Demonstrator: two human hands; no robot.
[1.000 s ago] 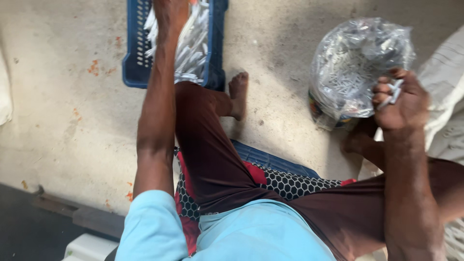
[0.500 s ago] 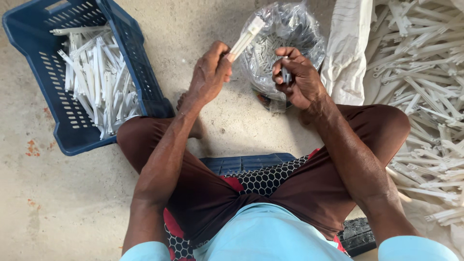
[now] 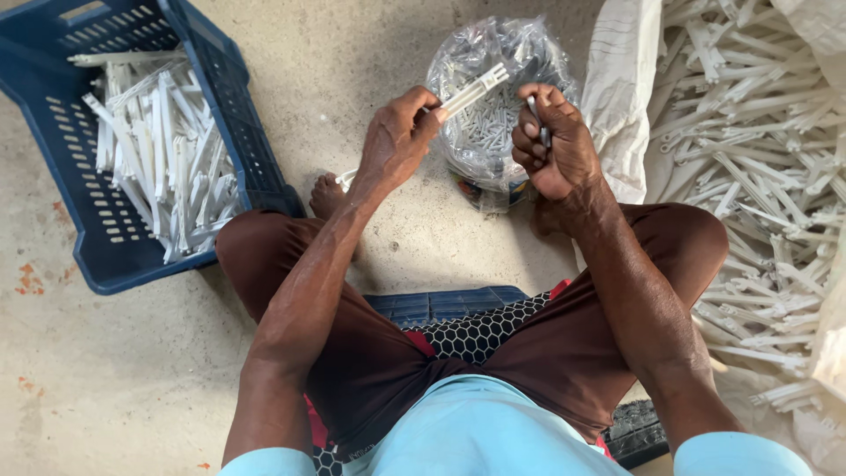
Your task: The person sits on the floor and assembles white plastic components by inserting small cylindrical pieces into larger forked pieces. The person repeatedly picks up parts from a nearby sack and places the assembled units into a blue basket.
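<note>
Drifted slightly lower and closer together since half a second earlier: both hands. Left hand closed around long white plastic strip, tilted up-right, tip over clear bag of small white pieces. Right hand curled shut on small grey piece, just beside strip's tip, not touching. Blue crate of white strips well apart on left; bare concrete floor between crate edge and bag; heap of white strips crowding right edge
</note>
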